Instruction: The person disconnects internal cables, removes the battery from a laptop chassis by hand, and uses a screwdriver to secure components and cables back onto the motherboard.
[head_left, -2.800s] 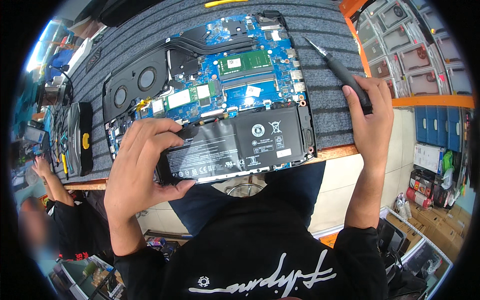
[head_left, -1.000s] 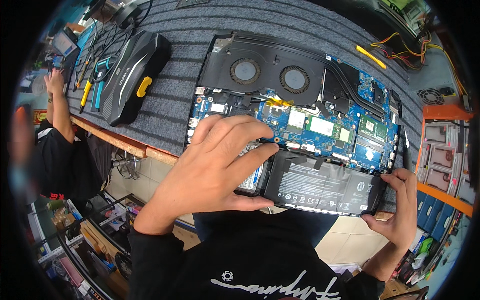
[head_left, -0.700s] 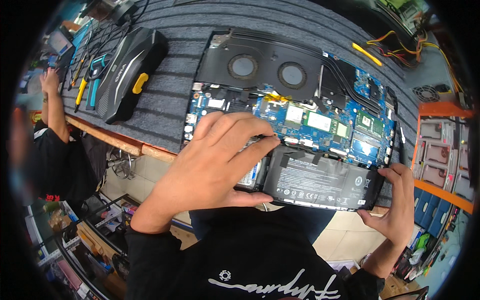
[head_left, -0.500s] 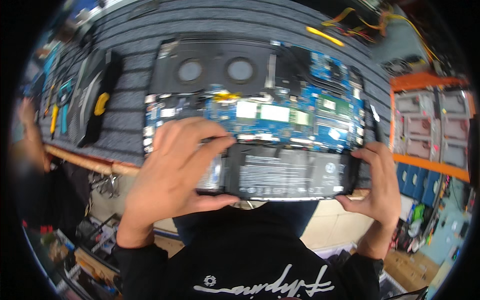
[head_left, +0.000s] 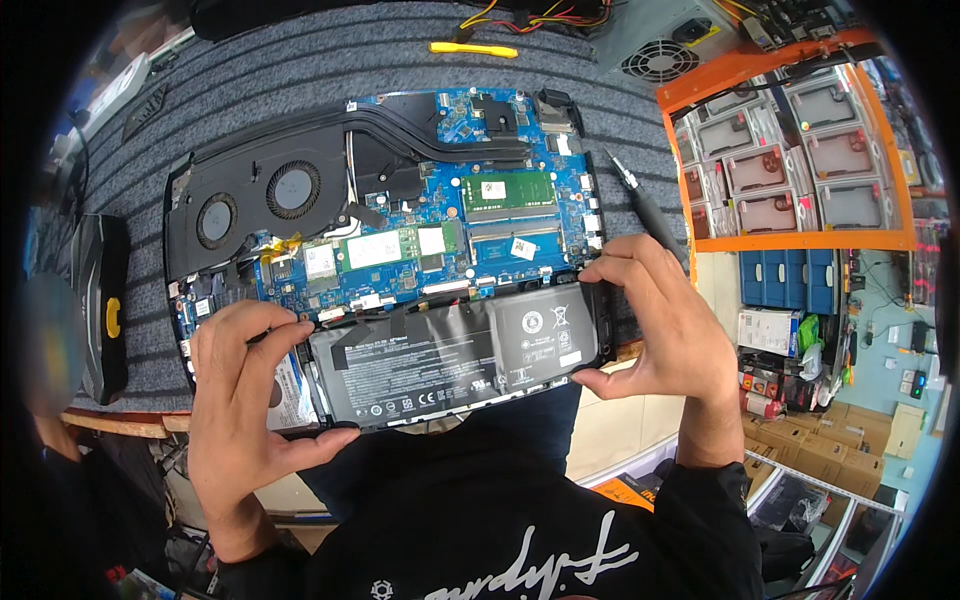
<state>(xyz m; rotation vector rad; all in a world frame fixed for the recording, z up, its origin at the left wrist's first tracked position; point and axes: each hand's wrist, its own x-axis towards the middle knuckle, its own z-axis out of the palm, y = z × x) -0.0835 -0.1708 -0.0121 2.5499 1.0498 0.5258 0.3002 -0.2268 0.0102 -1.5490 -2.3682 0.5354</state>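
Observation:
An opened laptop [head_left: 400,285] lies on the striped mat, its blue board and two fans [head_left: 292,188] exposed. My left hand [head_left: 240,400] grips the left end of the black battery [head_left: 430,365], thumb at the front edge and fingertips at the back, beside a silver drive [head_left: 290,390] partly hidden by that hand. My right hand [head_left: 670,330] grips the battery's right end the same way. Whether the battery is raised from the laptop's frame I cannot tell. A black screwdriver [head_left: 650,210] lies just right of the laptop, above my right hand.
A black case [head_left: 100,300] sits at the mat's left. A yellow tool [head_left: 473,48] and a power supply [head_left: 660,60] are at the back. An orange-framed rack [head_left: 800,242] stands on the right. A co-worker [head_left: 60,440] is partly visible at far left.
My right hand, which held the screwdriver earlier, has left it on the mat and gripped the battery's right end. My left hand stays on the left end. The view has shifted.

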